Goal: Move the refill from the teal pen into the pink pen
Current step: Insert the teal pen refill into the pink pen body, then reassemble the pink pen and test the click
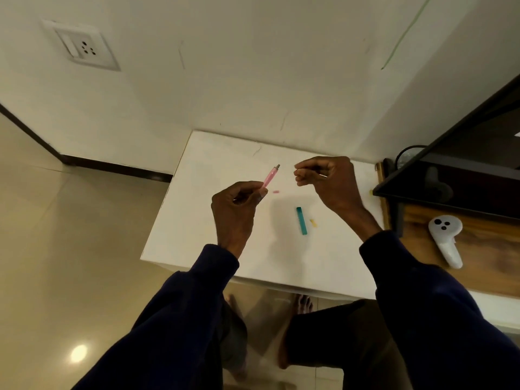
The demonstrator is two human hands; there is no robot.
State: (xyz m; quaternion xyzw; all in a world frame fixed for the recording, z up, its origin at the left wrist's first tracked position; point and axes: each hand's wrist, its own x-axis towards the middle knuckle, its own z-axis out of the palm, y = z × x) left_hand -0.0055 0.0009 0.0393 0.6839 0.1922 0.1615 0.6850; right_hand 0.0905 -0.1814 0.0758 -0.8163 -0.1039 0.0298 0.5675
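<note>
A view from above of two hands in dark sleeves over a white worktop. The left hand is closed around the lower end of the pink pen, held above the worktop; its long axis runs up and to the right, away from the person, with a grey metal end at the far tip. The right hand is held apart from it, curled, fingers pinched on something thin that pokes out toward the right; it may be the refill, but it is too small to be sure. The teal pen lies flat on the worktop between the hands and nearer the person, its length running roughly away from the viewer. A small pink piece lies just beside the left hand, and a small yellowish piece just beside the teal pen. For this step, it seems best to keep the pink pen steady, line the thin part up along its axis, and slide it in gently without bending. A white controller rests on a wooden surface to the right.
</note>
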